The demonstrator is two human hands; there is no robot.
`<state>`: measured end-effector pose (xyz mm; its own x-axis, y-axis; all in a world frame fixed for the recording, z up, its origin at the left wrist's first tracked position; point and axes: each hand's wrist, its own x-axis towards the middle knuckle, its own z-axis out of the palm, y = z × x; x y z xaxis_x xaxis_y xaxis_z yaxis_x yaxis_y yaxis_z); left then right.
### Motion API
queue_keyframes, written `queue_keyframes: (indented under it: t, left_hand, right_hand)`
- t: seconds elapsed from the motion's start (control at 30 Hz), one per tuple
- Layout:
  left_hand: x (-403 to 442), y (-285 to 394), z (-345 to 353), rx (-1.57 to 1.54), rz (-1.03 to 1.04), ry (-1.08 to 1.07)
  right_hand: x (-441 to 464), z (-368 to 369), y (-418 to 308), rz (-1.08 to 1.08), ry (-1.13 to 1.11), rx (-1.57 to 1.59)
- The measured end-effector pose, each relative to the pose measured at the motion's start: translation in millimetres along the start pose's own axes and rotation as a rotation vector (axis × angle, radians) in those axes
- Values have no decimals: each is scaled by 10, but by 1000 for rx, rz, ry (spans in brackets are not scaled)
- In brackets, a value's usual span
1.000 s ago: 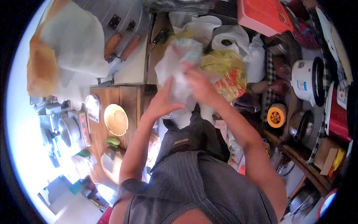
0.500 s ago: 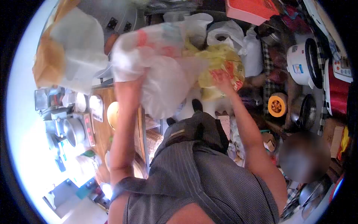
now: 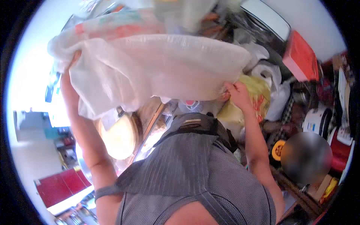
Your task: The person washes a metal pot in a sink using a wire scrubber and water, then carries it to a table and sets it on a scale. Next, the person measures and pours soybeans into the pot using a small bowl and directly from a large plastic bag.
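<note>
A large white sack [image 3: 168,67] with faded red and green print is stretched wide across the view in front of me. My left hand [image 3: 76,59] grips its left end, with most of the fingers hidden in the folds. At the lower right corner, my right hand [image 3: 239,95] is closed on the sack's edge. Just behind that hand is a yellow plastic bag [image 3: 262,90] with red print; whether they touch is unclear. Below the sack's left half is a thick round chopping board [image 3: 122,140] with a cleaver [image 3: 109,119] on it, partly covered by the sack.
On the right are a red-pink plastic basin [image 3: 300,58], a white rice cooker [image 3: 315,122] and a cut pumpkin [image 3: 278,150]. A paper roll [image 3: 268,71] sits behind the yellow bag. At lower left is a dark red cabinet [image 3: 62,187].
My hands have moved apart and the bunched white sack is now spread wide. The left hand went left and up; the right hand now grips the sack's corner. The view has turned left.
</note>
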<state>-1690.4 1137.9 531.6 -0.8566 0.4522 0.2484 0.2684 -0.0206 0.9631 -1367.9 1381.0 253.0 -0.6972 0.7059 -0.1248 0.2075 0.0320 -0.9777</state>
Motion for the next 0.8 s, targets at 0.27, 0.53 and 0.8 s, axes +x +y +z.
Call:
queue_keyframes:
  t: [0.27, 0.53, 0.8]
  left_hand:
    - [957, -283, -2353, 463, 228, -162]
    - [956, -750, -2639, 186, -190, -286]
    - [1139, -1178, -2622, 366, -210, -409]
  right_hand:
    - [600, 982, -1513, -549, 207, -93]
    - [1170, 1595, -1629, -307, 81, -15]
    - [1468, 2007, -1539, -292, -3, 326]
